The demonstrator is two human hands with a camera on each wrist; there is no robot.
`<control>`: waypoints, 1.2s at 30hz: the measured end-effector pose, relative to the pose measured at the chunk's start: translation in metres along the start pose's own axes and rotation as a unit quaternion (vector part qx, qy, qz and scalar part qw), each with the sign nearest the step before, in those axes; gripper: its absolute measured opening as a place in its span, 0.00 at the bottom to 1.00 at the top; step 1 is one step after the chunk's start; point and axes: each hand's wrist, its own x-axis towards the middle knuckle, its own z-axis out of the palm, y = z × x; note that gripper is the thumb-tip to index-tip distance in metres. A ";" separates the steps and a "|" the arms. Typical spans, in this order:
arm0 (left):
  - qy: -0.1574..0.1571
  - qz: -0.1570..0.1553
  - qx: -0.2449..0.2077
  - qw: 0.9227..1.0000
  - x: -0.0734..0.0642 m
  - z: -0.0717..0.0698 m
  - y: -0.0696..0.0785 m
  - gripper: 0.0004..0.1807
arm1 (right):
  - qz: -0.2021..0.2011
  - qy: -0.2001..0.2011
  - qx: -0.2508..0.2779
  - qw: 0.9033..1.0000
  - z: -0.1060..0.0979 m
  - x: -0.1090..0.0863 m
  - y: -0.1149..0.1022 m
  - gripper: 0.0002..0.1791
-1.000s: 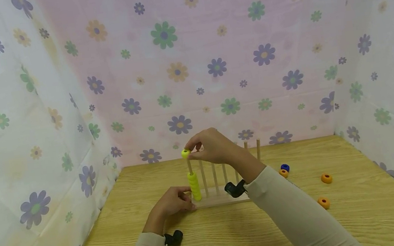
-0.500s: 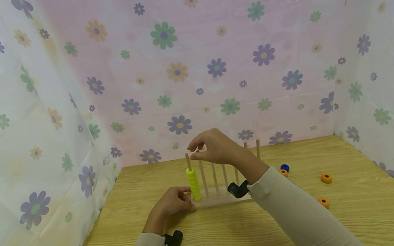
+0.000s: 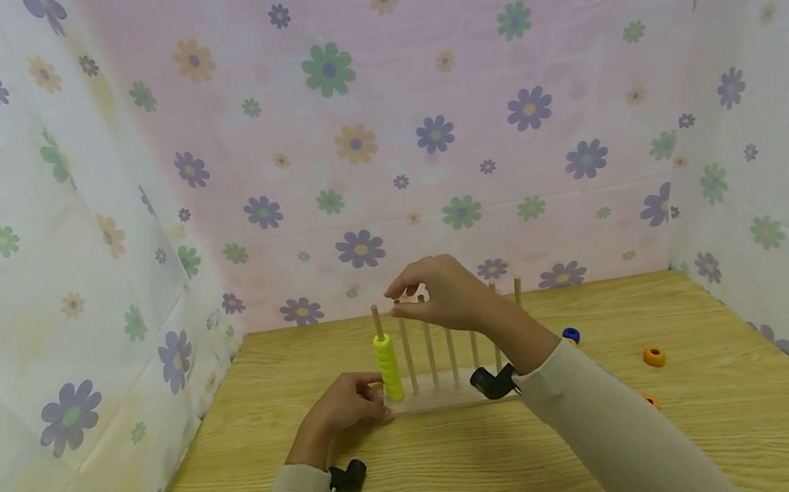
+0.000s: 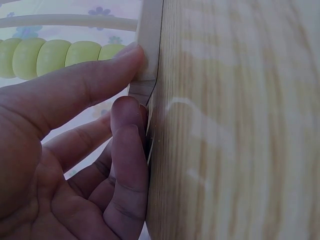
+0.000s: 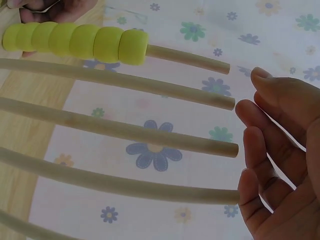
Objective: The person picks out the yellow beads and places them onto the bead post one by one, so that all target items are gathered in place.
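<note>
A wooden peg stand (image 3: 431, 400) with several upright pegs stands on the table. Yellow beads (image 3: 387, 369) are stacked on its leftmost peg, whose top stays bare. My left hand (image 3: 344, 404) grips the left end of the base; in the left wrist view the thumb (image 4: 132, 57) lies on the base and the other fingers curl by its end. Above the pegs hovers my right hand (image 3: 442, 294), thumb and fingers apart with nothing between them. In the right wrist view its fingers are beside the bare peg tips (image 5: 227, 103).
Right of the stand lie a blue bead (image 3: 570, 335) and an orange bead (image 3: 654, 357). Another orange bead (image 3: 653, 400) is partly behind the right sleeve (image 3: 609, 426). Flowered cloth (image 3: 376, 114) encloses the wooden table (image 3: 427, 477) at the back and sides.
The yellow bead my right hand held at the peg's top has dropped onto the stack. That hand has since moved slightly right, away from the peg. My left hand stays put.
</note>
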 end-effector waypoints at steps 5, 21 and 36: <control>0.002 0.001 -0.001 1.000 0.000 0.001 0.001 0.38 | -0.010 0.012 0.007 1.000 -0.004 -0.009 0.001 0.11; 0.005 -0.002 0.011 1.000 0.002 0.000 -0.003 0.40 | -0.019 0.013 -0.013 1.000 -0.013 -0.045 0.014 0.10; -0.007 -0.015 -0.002 1.000 0.005 0.000 -0.001 0.39 | -0.079 0.061 -0.049 0.994 -0.023 -0.072 0.024 0.10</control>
